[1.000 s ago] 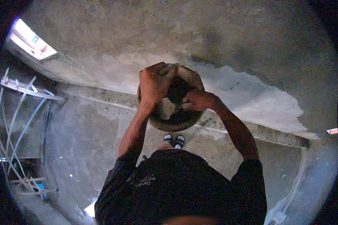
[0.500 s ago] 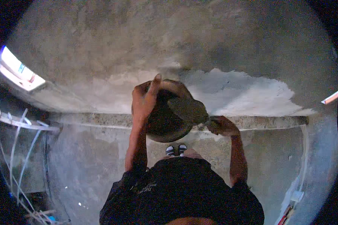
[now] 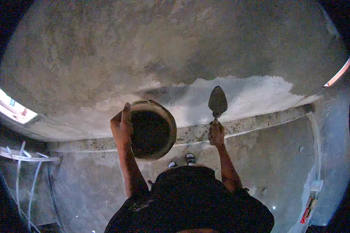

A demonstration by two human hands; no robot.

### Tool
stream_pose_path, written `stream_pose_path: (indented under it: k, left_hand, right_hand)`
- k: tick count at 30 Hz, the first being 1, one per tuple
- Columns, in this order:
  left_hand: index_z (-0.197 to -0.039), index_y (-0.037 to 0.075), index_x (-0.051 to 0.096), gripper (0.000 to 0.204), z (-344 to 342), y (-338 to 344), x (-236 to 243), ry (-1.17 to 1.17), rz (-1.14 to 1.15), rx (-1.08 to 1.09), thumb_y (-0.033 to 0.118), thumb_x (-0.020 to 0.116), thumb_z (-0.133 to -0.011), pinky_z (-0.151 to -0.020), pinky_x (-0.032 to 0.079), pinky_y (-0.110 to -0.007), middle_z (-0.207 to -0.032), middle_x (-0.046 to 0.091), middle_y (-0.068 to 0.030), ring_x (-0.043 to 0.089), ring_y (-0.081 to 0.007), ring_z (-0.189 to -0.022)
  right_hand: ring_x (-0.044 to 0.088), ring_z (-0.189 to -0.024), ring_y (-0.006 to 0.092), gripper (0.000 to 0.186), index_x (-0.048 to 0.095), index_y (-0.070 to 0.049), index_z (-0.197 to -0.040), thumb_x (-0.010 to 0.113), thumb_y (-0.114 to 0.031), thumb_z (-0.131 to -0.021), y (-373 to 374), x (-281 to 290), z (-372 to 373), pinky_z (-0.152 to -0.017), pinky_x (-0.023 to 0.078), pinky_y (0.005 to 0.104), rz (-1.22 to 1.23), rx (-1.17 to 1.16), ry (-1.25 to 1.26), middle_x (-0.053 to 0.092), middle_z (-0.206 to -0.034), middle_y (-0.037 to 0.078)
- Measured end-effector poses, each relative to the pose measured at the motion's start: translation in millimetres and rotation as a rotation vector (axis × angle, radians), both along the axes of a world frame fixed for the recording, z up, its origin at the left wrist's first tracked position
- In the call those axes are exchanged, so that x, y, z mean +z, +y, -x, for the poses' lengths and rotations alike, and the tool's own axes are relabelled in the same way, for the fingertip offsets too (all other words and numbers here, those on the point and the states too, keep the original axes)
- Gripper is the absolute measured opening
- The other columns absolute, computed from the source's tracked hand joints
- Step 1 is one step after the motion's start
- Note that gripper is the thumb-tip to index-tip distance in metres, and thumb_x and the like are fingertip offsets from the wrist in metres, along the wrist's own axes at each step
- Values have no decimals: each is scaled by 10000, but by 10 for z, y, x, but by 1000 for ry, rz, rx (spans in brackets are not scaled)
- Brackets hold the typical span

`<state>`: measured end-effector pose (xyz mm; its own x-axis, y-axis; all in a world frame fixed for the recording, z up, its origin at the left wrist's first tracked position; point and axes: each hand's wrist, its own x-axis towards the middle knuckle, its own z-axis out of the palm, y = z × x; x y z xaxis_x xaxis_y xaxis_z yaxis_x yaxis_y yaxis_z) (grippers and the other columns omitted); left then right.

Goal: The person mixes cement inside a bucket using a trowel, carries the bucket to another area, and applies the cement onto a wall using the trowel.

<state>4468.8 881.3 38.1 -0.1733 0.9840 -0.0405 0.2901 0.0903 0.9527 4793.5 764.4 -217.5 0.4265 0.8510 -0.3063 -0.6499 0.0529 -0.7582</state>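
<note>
My left hand [image 3: 121, 126] is closed on the rim of a round bucket [image 3: 172, 130], its thumb lying over the top edge. The bucket's inside is dark, and what it holds cannot be made out. In my right hand [image 3: 217, 133], to the right of the bucket, the handle of a trowel [image 3: 217, 101] is gripped. Its leaf-shaped blade points away from me, over a pale, smoother patch [image 3: 256, 91] on the rough grey wall [image 3: 105, 58]. Whether the blade touches the wall I cannot tell.
A narrow speckled ledge [image 3: 260, 123] runs along the wall's foot. At the left stands a pale metal frame [image 3: 25, 157] with thin legs. Bright openings show at far left [image 3: 13, 105] and far right. A red object [image 3: 307, 211] lies at the lower right.
The trowel has come out from over the bucket, and its blade has swung to point away from me. My left hand and the bucket have shifted left and a little nearer.
</note>
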Motion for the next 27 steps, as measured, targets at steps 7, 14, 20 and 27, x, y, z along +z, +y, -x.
stream_pose_path:
  k: [7, 14, 20, 27]
  left_hand:
    - [-721, -29, 613, 503, -108, -40, 7, 56, -81, 136, 445, 570, -884, -534, 322, -298, -609, 507, -3, 388, -120, -578]
    - [-714, -14, 625, 502, -195, -147, 100, 195, -131, 184, 452, 558, -889, -516, 311, -286, -597, 512, 10, 393, -99, -560]
    - [-696, -1, 629, 508, -244, -213, 59, 88, -60, 246, 457, 542, -897, -505, 294, -284, -562, 487, 10, 384, -91, -551]
    - [-681, 3, 610, 502, -113, -201, -58, 166, -33, 289, 452, 546, -896, -499, 285, -294, -546, 454, 17, 364, -96, -542]
  right_hand:
    - [517, -527, 138, 178, 454, -76, -1041, 474, -235, -965, 492, -528, 164, -465, 450, 308, -11, 98, -575, 543, -764, 36]
    - [540, -608, 156, 214, 555, -33, -899, 571, -247, -903, 1053, -862, 152, -554, 442, 337, 104, -138, -1095, 586, -728, 57]
    - [577, -623, 209, 156, 551, -4, -889, 601, -152, -874, 1166, -840, -142, -569, 461, 341, 39, -55, -1004, 615, -719, 110]
    - [579, -567, 261, 278, 580, -36, -901, 550, -312, -922, 1491, -1153, -571, -506, 459, 366, 171, -143, -1498, 620, -737, 115]
